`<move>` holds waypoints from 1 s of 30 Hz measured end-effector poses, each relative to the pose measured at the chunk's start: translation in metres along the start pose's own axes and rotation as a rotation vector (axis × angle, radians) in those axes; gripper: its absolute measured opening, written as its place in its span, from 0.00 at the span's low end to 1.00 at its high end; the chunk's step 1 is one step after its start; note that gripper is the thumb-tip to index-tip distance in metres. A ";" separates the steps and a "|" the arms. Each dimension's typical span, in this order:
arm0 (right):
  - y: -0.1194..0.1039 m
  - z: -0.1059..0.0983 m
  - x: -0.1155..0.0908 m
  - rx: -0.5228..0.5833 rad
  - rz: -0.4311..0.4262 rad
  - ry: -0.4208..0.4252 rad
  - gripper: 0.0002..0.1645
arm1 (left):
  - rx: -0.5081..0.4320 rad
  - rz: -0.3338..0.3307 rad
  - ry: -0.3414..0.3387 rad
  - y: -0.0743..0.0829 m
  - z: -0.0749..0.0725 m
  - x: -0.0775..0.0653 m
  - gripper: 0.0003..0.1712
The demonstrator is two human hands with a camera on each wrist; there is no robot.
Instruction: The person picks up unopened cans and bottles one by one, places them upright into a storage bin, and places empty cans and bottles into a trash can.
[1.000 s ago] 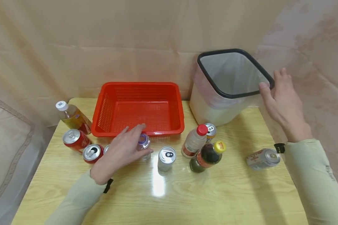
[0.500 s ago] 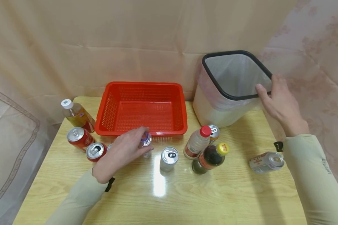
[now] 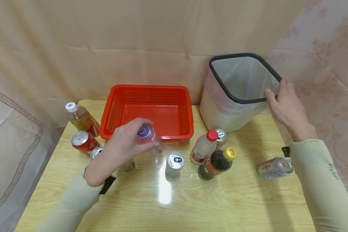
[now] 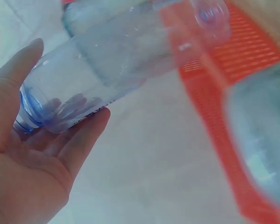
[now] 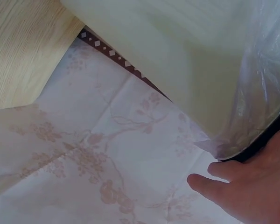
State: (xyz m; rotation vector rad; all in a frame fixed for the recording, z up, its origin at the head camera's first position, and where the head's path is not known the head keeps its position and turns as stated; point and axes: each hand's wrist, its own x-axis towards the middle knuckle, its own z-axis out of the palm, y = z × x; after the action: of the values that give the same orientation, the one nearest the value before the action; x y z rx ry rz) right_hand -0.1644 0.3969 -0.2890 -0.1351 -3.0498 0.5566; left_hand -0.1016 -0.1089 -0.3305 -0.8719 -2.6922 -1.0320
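Note:
In the head view my left hand (image 3: 120, 146) holds a clear plastic bottle (image 3: 150, 137) by its neck, near the blue-purple top. The bottle hangs tilted in front of the red basket (image 3: 146, 140), its lower end blurred. From the left wrist view, thumb and fingers lie around the neck of the see-through bottle (image 4: 126, 51). At the right, my right hand (image 3: 290, 111) grips the black rim of a white trash bin (image 3: 220, 114), thumb on the inner side and fingers outside. The right wrist view shows that hand (image 5: 256, 186) against the rim and plastic liner.
Left of the basket stand a tea bottle (image 3: 84, 120), a red can (image 3: 85, 143) and another can (image 3: 95, 151). A silver can (image 3: 174, 166), a red-capped bottle (image 3: 203, 148), a dark yellow-capped bottle (image 3: 216, 164) and an orange can (image 3: 221, 137) stand mid-table. One can (image 3: 274, 168) lies right.
My left hand has closed around the clear bottle, lifted it and tilted it. A small container shows beneath that wrist. The right hand's fingers have come down onto the bin's rim.

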 end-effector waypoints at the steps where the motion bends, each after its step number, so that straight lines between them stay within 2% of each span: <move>1: 0.000 0.000 0.000 -0.003 -0.001 0.002 0.52 | 0.001 0.008 0.006 0.004 -0.005 0.003 0.35; 4: -0.001 0.001 0.001 -0.013 0.005 -0.002 0.53 | 0.012 0.041 0.024 0.015 -0.020 0.015 0.36; 8: -0.001 0.001 0.001 -0.021 0.014 -0.002 0.54 | 0.009 0.120 0.062 0.031 -0.035 0.034 0.37; 14: 0.000 0.002 0.001 -0.031 0.028 -0.012 0.55 | -0.041 0.256 0.171 0.052 -0.044 0.074 0.36; 17: -0.002 0.004 0.003 -0.032 0.034 -0.019 0.55 | -0.075 0.292 0.214 0.061 -0.044 0.095 0.34; 22: -0.006 0.008 0.004 -0.032 0.034 -0.028 0.56 | -0.122 0.321 0.230 0.076 -0.040 0.125 0.34; 30: -0.009 0.011 0.006 -0.039 0.025 -0.034 0.56 | -0.151 0.372 0.233 0.102 -0.018 0.172 0.36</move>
State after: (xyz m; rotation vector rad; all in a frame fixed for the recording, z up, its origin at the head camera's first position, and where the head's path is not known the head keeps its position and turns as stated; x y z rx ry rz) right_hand -0.1720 0.3851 -0.2959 -0.1665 -3.0967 0.5069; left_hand -0.1884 0.0218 -0.2051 -1.1438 -2.1764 -1.1723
